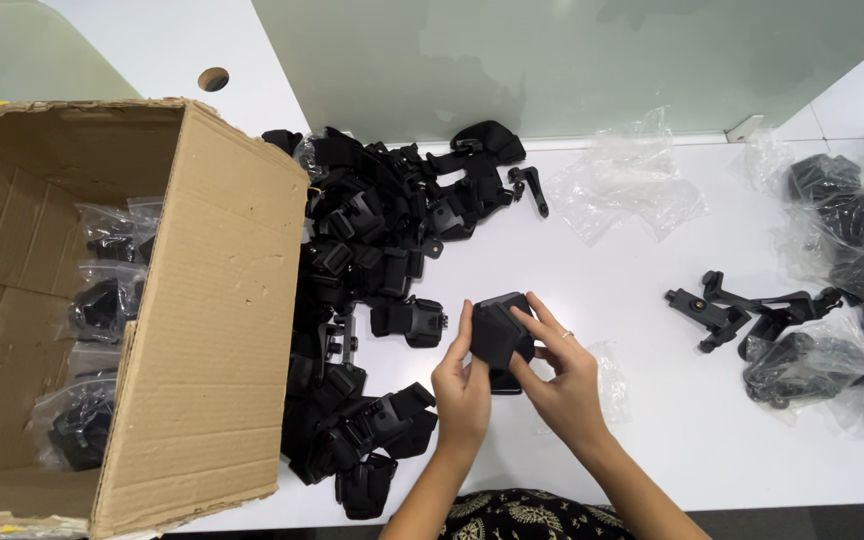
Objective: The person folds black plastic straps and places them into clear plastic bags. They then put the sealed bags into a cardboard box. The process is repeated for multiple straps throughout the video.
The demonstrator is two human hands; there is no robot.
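Both hands hold one black strap mount (pixel 498 332) just above the white table (pixel 642 300), near its front edge. My left hand (pixel 460 388) grips its left side with the thumb along the edge. My right hand (pixel 556 372), a ring on one finger, pinches its right side, fingers laid over the top. A small black part pokes out under the mount. A large heap of similar black strap mounts (pixel 372 260) lies just left of the hands.
An open cardboard box (pixel 212 300) at the left holds several bagged black parts. Empty clear plastic bags (pixel 627 180) lie at the back. Loose black clamps (pixel 742 315) and bagged black parts (pixel 852 270) sit at the right. A glass panel (pixel 572 60) stands behind.
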